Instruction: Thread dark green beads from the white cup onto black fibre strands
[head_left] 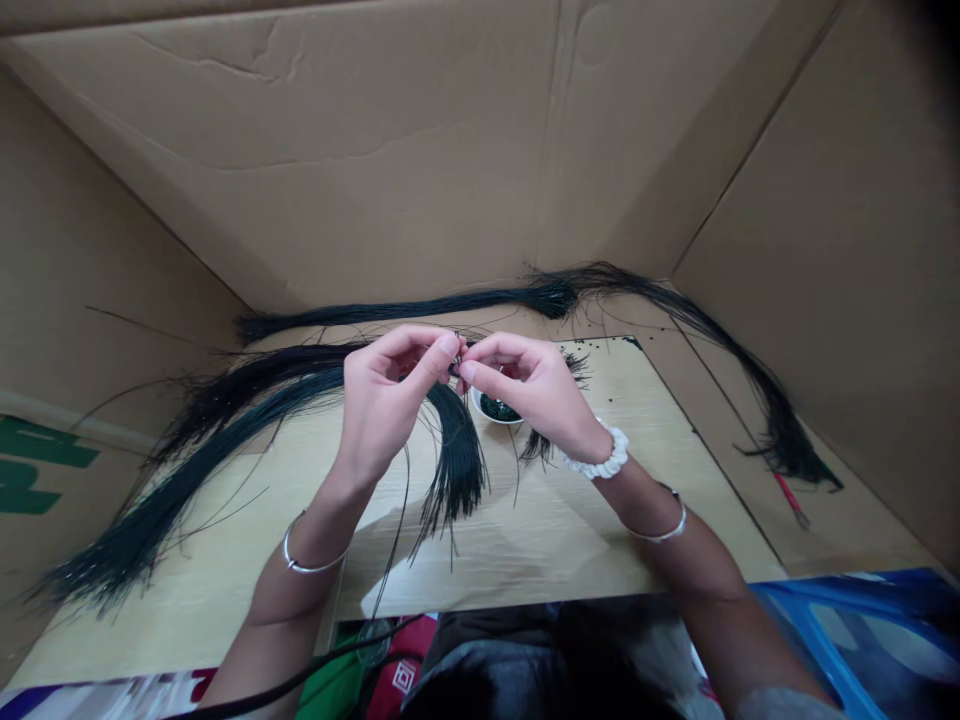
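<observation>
My left hand [394, 385] and my right hand [529, 385] meet above the board, fingertips almost touching. Thumb and forefinger of each hand pinch thin dark strands [459, 350], which hang loosely below. How many strands are held I cannot tell. Partly behind my right hand stands a small white bowl [480, 402] with dark, shiny green bits [499, 408] in it. Under my left hand a dark green bundle of strands [459, 455] curves over the board, its cut ends fanned toward me. The bundle's other end [112, 550] spreads out at the left.
A black bundle [225, 395] lies beside the green one. Another bundle [397, 308] runs along the back cardboard wall [390, 200]. At the right, a loose bundle [735, 345] reaches near a red-handled tool [789, 498]. Cardboard walls enclose the wooden board [600, 540] on three sides.
</observation>
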